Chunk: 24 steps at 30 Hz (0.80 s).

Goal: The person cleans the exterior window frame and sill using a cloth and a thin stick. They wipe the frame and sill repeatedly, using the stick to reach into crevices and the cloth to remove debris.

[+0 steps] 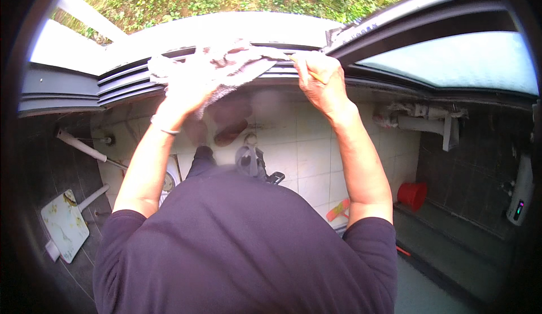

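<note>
A pale, crumpled cloth lies across the dark grooved track of the window sill. My left hand grips the cloth; glare washes out its fingers, and a corner of fabric hangs below them. Over the same track, further right, my right hand is closed, thumb and fingers pressed together. A bit of something yellow-orange shows in that fist, too little to name. The cloth's narrow right end reaches close to those fingertips; whether they touch it is hidden.
An open window sash slants in at the right. Below are a tiled floor, a red bucket and pipes. A patterned board is at the left wall. Greenery lies outside.
</note>
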{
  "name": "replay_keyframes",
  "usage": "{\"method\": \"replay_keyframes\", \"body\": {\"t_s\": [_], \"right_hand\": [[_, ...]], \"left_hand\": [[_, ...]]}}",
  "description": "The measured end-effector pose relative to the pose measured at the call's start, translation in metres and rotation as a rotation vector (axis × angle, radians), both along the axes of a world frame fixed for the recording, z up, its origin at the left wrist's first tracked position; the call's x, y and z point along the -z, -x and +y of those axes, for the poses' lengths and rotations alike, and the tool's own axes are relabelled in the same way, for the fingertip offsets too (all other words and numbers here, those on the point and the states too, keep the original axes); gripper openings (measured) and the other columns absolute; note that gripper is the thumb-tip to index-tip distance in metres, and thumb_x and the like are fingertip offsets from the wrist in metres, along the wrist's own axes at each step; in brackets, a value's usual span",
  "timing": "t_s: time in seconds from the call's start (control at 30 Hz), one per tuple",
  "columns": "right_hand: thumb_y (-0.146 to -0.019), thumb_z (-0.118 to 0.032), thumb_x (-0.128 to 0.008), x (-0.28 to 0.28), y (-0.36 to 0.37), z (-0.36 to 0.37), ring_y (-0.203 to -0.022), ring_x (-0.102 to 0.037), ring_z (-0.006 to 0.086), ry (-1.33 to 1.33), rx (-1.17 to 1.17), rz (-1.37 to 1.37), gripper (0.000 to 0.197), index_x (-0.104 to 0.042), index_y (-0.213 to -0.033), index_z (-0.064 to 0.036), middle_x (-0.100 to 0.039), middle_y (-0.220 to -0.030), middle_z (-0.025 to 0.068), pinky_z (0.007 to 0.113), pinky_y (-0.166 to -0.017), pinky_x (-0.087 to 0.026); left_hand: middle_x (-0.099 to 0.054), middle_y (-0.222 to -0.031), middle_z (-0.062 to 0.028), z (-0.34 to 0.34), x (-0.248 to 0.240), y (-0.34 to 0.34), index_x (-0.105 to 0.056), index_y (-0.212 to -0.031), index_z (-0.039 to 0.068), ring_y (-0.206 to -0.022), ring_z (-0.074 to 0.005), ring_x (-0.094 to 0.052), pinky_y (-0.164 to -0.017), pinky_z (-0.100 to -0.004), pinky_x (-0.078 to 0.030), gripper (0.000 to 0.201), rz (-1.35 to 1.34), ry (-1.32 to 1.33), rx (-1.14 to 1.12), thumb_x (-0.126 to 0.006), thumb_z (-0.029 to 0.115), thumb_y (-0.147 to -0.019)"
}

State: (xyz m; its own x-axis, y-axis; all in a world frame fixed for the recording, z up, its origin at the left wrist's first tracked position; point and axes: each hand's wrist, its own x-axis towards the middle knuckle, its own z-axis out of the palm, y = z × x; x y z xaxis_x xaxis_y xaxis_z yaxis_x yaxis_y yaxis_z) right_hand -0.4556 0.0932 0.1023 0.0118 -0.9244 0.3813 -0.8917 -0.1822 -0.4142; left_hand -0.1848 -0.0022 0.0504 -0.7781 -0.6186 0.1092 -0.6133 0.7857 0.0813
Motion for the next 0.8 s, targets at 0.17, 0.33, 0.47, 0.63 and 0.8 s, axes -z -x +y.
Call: {"method": "replay_keyframes", "body": {"t_s": [0.17, 0.33, 0.47, 0.63, 0.8], "right_hand": [[-0.096, -0.012, -0.052, 0.02, 0.018, -0.005, -0.055, -0.063, 0.0145, -0.183, 0.026, -0.627, 0.024, -0.066, -0.082, 0.0012, -0.063, -0.067, 0.0087, 0.027, -0.052, -0.052], [-0.101, -0.019, -0.049, 0.054, -0.058, -0.036, -0.061, -0.066, 0.015, -0.341, -0.044, -0.8, 0.03, -0.064, -0.084, 0.002, -0.065, -0.074, 0.0083, 0.028, -0.06, -0.056], [-0.101, -0.022, -0.05, 0.043, -0.071, -0.056, -0.063, -0.067, 0.0161, -0.277, -0.13, -0.852, 0.031, -0.064, -0.087, 0.0014, -0.066, -0.075, 0.0094, 0.029, -0.062, -0.055], [-0.103, -0.027, -0.046, 0.02, -0.04, -0.039, -0.061, -0.068, 0.0191, -0.22, -0.122, -1.062, 0.037, -0.062, -0.088, 0.0029, -0.066, -0.074, 0.0134, 0.03, -0.058, -0.058], [-0.1, -0.018, -0.05, 0.031, -0.078, -0.049, -0.059, -0.065, 0.0137, -0.296, -0.206, -0.689, 0.03, -0.065, -0.083, 0.0018, -0.065, -0.07, 0.0077, 0.026, -0.058, -0.054]], "left_hand": [[-0.065, -0.106, -0.0177, -0.004, 0.057, -0.01, -0.063, -0.111, 0.001, -0.096, -0.0349, -0.062, -0.082, -0.046, -0.049, 0.037, 0.287, -0.016, -0.188, -0.059, 0.029, -0.087], [-0.064, -0.085, -0.0058, 0.021, 0.024, -0.042, -0.062, -0.098, 0.001, -0.074, -0.0126, -0.059, -0.068, -0.0281, -0.049, 0.016, 0.899, -0.567, -0.491, -0.063, 0.007, -0.084], [-0.058, -0.08, -0.0004, 0.018, 0.028, -0.058, -0.06, -0.095, 0.001, -0.074, -0.0064, -0.05, -0.065, -0.0226, -0.044, 0.011, 1.181, -0.632, -0.518, -0.062, 0.002, -0.084], [-0.057, -0.078, -0.0021, 0.012, 0.027, -0.062, -0.06, -0.091, 0.0, -0.073, -0.0091, -0.05, -0.067, -0.0271, -0.045, 0.012, 0.979, -0.542, -0.556, -0.064, 0.009, -0.083], [-0.061, -0.082, -0.0033, 0.009, 0.021, -0.05, -0.063, -0.099, 0.0, -0.077, -0.009, -0.054, -0.071, -0.027, -0.047, 0.02, 0.896, -0.505, -0.566, -0.066, 0.01, -0.083]]}}
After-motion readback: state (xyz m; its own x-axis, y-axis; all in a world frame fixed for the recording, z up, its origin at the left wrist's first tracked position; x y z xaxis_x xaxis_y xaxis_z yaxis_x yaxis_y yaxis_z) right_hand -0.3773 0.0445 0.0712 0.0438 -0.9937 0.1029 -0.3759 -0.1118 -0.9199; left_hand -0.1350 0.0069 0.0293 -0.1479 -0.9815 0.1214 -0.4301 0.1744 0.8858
